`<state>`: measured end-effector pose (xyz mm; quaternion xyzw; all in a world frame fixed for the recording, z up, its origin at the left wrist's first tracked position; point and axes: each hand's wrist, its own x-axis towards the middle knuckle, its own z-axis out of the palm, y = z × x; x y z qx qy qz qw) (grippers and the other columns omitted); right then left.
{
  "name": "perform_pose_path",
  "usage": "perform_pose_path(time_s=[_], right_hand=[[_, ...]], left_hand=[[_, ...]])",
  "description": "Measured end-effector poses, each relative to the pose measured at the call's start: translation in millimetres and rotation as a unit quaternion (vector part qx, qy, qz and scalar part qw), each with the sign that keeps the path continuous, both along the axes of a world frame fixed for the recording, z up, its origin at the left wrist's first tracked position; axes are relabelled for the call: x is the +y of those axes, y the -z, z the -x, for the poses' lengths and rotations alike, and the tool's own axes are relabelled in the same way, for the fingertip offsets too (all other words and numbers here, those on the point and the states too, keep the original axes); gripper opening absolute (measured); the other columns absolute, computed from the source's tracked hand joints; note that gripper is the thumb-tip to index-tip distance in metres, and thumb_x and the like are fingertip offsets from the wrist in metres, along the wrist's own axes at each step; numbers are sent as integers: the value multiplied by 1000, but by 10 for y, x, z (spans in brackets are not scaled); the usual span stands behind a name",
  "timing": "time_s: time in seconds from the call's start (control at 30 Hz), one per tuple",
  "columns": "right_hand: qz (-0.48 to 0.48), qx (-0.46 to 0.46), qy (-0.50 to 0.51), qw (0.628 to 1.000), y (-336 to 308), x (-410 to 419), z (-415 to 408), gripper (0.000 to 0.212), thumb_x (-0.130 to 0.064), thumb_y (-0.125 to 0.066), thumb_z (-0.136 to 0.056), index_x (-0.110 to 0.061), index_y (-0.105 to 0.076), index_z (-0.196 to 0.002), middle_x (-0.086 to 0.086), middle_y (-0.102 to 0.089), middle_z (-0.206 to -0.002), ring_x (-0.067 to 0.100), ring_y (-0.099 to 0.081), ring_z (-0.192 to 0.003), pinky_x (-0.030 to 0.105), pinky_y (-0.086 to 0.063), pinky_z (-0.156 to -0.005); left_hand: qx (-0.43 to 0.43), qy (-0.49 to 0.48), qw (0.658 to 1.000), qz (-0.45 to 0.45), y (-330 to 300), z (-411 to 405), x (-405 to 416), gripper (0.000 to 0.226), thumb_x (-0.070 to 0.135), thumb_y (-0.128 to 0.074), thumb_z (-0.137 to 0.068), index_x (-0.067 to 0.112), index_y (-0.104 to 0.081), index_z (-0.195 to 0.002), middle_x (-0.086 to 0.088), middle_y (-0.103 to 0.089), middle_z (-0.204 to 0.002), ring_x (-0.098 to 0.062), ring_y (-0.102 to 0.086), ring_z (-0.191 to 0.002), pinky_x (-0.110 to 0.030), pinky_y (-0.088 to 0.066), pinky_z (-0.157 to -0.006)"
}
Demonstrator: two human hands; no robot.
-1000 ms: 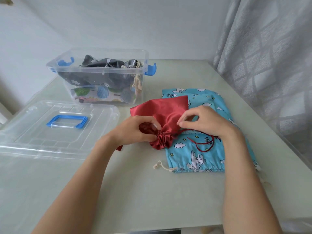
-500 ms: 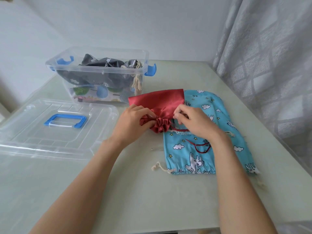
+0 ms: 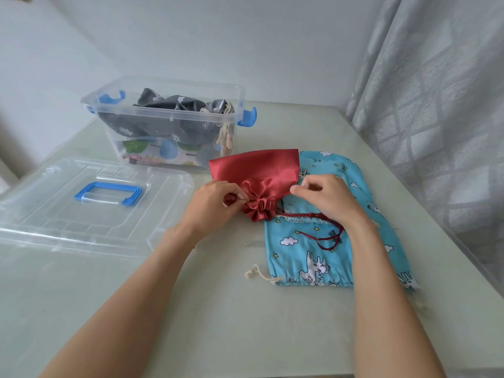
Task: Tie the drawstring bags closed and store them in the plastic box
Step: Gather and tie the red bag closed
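A red satin drawstring bag (image 3: 259, 170) lies on the table, its mouth gathered into a ruffle toward me. My left hand (image 3: 215, 203) pinches the ruffle's left side. My right hand (image 3: 324, 197) is closed on the dark red cord (image 3: 321, 227), which runs from the ruffle under my palm and loops over a blue cartoon-print bag (image 3: 313, 252). That blue bag lies flat, partly under the red one. The clear plastic box (image 3: 169, 118) with blue latches stands behind, holding a grey bag and a printed bag.
The box's clear lid (image 3: 81, 203) with a blue handle lies at the left on the pale table (image 3: 191, 323). A grey curtain (image 3: 436, 105) hangs along the right edge. A white wall is behind.
The red bag has shifted away from me toward the box. Its mouth is gathered tighter, and my hands have moved with it.
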<state>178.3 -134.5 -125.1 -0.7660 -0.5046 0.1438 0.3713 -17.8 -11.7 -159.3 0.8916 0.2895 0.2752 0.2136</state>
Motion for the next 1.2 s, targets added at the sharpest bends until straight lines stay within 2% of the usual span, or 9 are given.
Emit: perform_pose_path(time_s=[0.1,0.23,0.47,0.63,0.7,0.8,0.93,1.03,1.2], right_hand=[[-63,153,-81,983,-149,30,176,29,-24,-60,-89,-9,-51,-65,-13,-45,-56,6,-32,-53,21,-26,-53],[-114,339,-186,915,-143,182,398,23,-10,-44,-96,-10,-55,-76,5,-69,-99,8,-34,-48,20,-20,-41],[-56,129,-113,984,139,325,373,17,-15,-47,-97,-15,-64,-96,-6,-52,-57,3,-40,-48,12,-31,-48],[-1,56,-93,994,215,337,266,29,-9,-39,-96,-25,-62,-103,5,-61,-74,12,-38,-55,26,-34,-56],[6,61,-110,992,208,315,248,35,-5,-37,-95,-28,-61,-105,-4,-56,-65,9,-32,-51,24,-32,-54],[5,48,-119,992,198,292,229,31,-6,-40,-96,-25,-60,-110,-2,-42,-61,5,-30,-44,19,-29,-53],[2,52,-128,990,176,275,247,24,-6,-46,-95,-21,-59,-109,-6,-53,-67,-4,-47,-51,10,-32,-55],[8,88,-128,988,155,254,241,14,-10,-50,-95,-22,-50,-100,-8,-61,-68,10,-40,-49,21,-35,-50],[19,90,-112,989,108,218,265,8,-13,-51,-95,-11,-46,-102,-8,-62,-70,9,-41,-39,19,-38,-44]], left_hand=[[-10,4,1000,3,-6,-19,-1,8,15,-69,-79,20,-72,-85,7,-65,-78,-10,-52,-71,-27,-46,-71],[21,8,1000,-13,-19,-40,-42,9,18,-69,-79,21,-71,-86,13,-59,-73,-10,-53,-72,-25,-43,-71],[94,8,994,-61,-114,99,20,17,40,-61,-73,32,-69,-86,18,-63,-70,-9,-62,-79,-30,-41,-82],[124,45,991,-36,-261,265,120,11,37,-68,-81,29,-72,-87,17,-64,-72,9,-54,-64,-9,-39,-70],[120,48,991,21,-329,310,124,15,44,-65,-81,30,-71,-84,14,-67,-75,8,-57,-68,-8,-38,-67],[42,92,982,158,-442,338,55,24,46,-61,-79,23,-69,-76,9,-69,-71,-1,-63,-71,-14,-46,-71],[-102,159,945,267,-524,290,-83,13,20,-59,-85,12,-67,-79,6,-68,-69,-7,-64,-73,-12,-47,-73],[-140,177,933,281,-484,225,-128,9,16,-60,-82,11,-67,-86,7,-67,-68,-6,-63,-69,-15,-49,-72],[-161,181,933,267,-373,133,-143,19,20,-58,-84,13,-67,-99,-6,-67,-79,-19,-65,-70,-30,-54,-78]])
